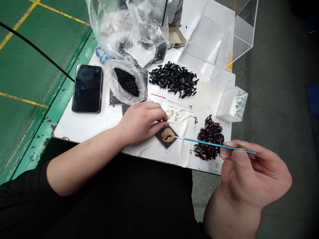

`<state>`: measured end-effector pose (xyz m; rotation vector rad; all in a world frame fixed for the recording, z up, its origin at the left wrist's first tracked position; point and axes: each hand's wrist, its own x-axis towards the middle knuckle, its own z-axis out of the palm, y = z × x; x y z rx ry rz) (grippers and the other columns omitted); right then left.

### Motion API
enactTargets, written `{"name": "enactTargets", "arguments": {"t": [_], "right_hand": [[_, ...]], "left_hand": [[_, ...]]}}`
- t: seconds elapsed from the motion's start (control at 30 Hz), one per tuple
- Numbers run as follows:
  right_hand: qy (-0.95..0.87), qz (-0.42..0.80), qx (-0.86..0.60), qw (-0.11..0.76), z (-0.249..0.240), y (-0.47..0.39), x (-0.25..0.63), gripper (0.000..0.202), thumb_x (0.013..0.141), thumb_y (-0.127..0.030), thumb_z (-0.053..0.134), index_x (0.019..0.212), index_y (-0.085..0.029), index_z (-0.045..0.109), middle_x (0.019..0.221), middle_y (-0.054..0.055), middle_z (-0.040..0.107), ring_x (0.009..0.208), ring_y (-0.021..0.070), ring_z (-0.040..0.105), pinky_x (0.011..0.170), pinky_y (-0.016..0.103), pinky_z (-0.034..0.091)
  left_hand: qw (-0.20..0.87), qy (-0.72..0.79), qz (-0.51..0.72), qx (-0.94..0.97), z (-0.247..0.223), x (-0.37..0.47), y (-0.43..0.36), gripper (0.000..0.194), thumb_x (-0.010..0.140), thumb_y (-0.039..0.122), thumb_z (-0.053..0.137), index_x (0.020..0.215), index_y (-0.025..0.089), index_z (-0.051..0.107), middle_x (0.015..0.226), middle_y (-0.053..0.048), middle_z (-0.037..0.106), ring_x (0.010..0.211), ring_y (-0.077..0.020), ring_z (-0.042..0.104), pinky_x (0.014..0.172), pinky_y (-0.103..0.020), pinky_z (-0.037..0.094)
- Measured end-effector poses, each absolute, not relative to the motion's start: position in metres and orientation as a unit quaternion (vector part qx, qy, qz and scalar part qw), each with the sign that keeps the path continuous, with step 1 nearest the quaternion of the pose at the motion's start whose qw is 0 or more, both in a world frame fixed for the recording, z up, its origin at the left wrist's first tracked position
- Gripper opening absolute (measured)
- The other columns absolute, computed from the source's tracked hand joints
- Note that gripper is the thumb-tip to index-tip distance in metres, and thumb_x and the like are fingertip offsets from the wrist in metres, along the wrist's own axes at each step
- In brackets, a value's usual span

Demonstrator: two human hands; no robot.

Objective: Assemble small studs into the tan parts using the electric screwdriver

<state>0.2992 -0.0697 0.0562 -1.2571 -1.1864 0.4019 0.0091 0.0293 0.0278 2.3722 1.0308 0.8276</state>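
Observation:
My right hand [251, 172] pinches a thin blue paintbrush [204, 142] near its rear end. The brush's pale tip reaches a round tan patch [167, 135] with a dark mark on it, in the middle of a small dark square pad [169, 144]. My left hand [143, 121] lies on the table with fingers drawn together, thumb and fingertips at the pad's upper left edge; whatever is between them is hidden. Just beyond those fingertips, several tiny gold-coloured rings [171, 115] lie on a white sheet [178, 156].
Black small parts [174, 79] and dark purplish parts [208, 137] lie in heaps. Around them are an open bag of black pieces [126, 82], a phone [87, 89], a large plastic bag [134, 30], a clear block [233, 103] and a clear acrylic box [211, 36].

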Motion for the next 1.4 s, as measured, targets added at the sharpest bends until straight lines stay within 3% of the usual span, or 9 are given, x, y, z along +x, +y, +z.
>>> {"name": "enactTargets", "arguments": {"t": [0.4, 0.83, 1.4], "right_hand": [[-0.531, 0.176, -0.588, 0.584, 0.0569, -0.0708, 0.2926, 0.020, 0.085, -0.019, 0.091, 0.103, -0.028, 0.088, 0.091, 0.002, 0.086, 0.064, 0.0196, 0.075, 0.052, 0.036, 0.060], [-0.556, 0.196, -0.552, 0.589, 0.0550, -0.0701, 0.2956, 0.024, 0.086, -0.011, 0.090, 0.105, -0.025, 0.089, 0.093, 0.002, 0.087, 0.070, 0.0177, 0.078, 0.055, 0.032, 0.062], [-0.576, 0.185, -0.533, 0.591, 0.0527, -0.0764, 0.3010, 0.022, 0.084, -0.015, 0.094, 0.102, -0.028, 0.089, 0.091, 0.001, 0.085, 0.075, 0.0217, 0.079, 0.067, 0.041, 0.066]], "left_hand": [[0.211, 0.367, 0.293, 0.857, 0.0273, 0.0093, 0.0298, 0.019, 0.110, 0.032, 0.066, 0.101, 0.019, 0.078, 0.100, -0.005, 0.079, 0.094, -0.0211, 0.074, 0.082, -0.032, 0.055], [0.220, 0.357, 0.310, 0.853, 0.0263, 0.0099, 0.0297, 0.014, 0.108, 0.028, 0.069, 0.100, 0.020, 0.078, 0.099, -0.005, 0.080, 0.092, -0.0203, 0.075, 0.081, -0.031, 0.056], [0.216, 0.356, 0.311, 0.855, 0.0259, 0.0101, 0.0291, 0.017, 0.108, 0.030, 0.068, 0.098, 0.020, 0.078, 0.095, -0.005, 0.078, 0.087, -0.0198, 0.073, 0.077, -0.032, 0.055]]}}
